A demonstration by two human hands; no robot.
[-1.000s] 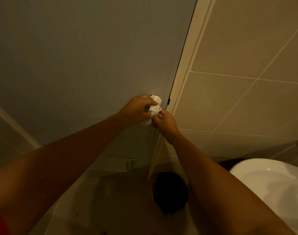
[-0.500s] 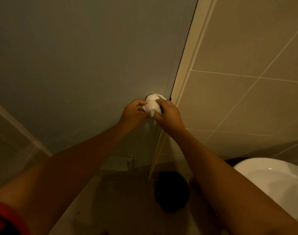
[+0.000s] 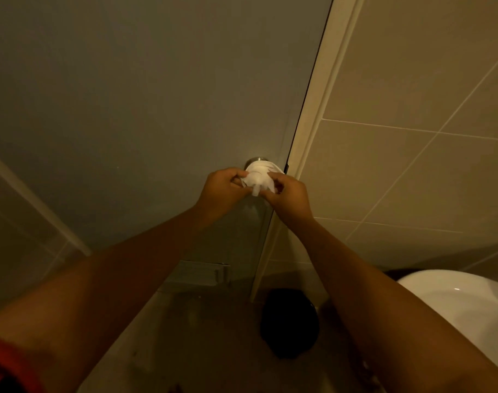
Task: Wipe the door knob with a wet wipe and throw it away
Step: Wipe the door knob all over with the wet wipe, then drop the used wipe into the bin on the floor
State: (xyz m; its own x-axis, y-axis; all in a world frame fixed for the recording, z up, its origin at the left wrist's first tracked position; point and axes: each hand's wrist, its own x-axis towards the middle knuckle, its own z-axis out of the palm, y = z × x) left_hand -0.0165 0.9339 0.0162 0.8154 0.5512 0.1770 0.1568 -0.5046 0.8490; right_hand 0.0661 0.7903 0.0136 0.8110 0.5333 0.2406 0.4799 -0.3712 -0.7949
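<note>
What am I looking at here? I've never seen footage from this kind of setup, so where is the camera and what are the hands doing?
There is no machine: the camera sits on a person's head, looking forward and down, so both bare arms reach in from the bottom edge. The left hand and right hand each pinch a white wet wipe that is draped over a metal door knob, of which only the top rim shows. The knob sits on a grey door beside a tiled wall. Down on the floor stands a dark bin, and a white basin shows at the lower right.
</note>
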